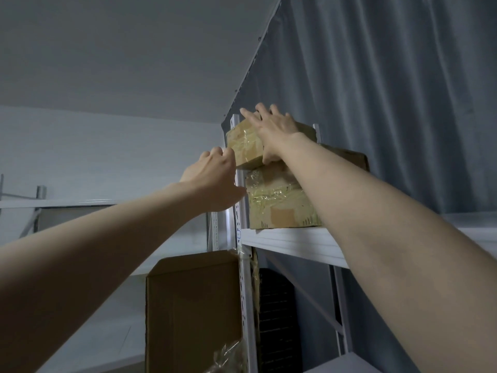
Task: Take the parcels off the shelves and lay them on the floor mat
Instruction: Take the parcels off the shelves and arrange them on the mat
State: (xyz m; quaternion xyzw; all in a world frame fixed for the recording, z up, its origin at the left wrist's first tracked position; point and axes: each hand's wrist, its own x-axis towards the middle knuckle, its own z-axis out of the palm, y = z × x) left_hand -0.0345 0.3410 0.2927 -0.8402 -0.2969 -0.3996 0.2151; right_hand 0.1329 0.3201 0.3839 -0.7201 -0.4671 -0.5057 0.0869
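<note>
Shelf [290, 238]: top parcel [243, 146] tilted, R-hand [274, 133] held.

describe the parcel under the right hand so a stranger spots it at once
Find the white metal rack before the grey curtain. On its upper shelf taped brown parcels are stacked; this is the top parcel, lying on a lower parcel.

Left fingers [216, 152] perhaps behind upper parcel [243, 146]
</note>
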